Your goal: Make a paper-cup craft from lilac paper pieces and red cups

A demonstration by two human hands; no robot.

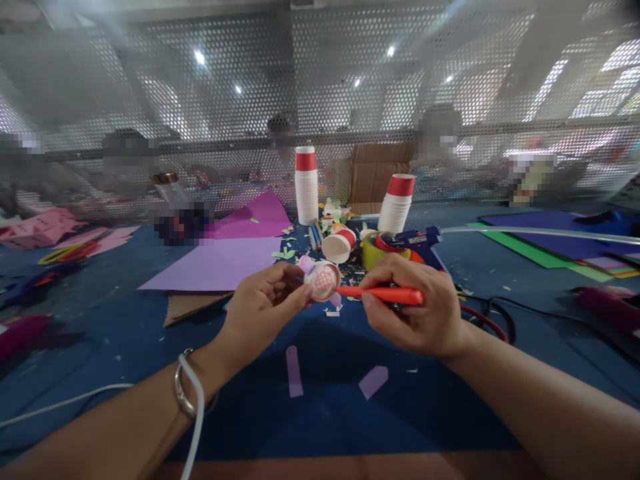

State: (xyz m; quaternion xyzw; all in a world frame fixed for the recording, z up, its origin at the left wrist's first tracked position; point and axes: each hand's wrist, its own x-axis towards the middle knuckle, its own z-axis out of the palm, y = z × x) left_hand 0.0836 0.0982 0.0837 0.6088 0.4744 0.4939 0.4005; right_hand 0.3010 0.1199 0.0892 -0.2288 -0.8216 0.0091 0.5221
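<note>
My left hand (pixel 270 297) grips a small paper cup (pixel 324 281) by its side, with its round base turned toward me. Red crossing lines are drawn on that base, and bits of purple and pink paper stick out around the cup. My right hand (pixel 415 307) is closed around a red marker (pixel 390 294), whose tip is at the cup's right rim; whether it touches cannot be made out. Below the hands lie a purple paper strip (pixel 295 371) and a purple pointed piece (pixel 373 382).
Stacked paper cups (pixel 307 193) and a second stack (pixel 396 207) stand behind, with a tipped cup (pixel 338 245) between. A blue glue gun (pixel 417 240) rests by yellow tape (pixel 373 252). Purple sheets (pixel 220 263) lie left, coloured sheets (pixel 540 233) right. Perforated metal (pixel 345 87) closes the back.
</note>
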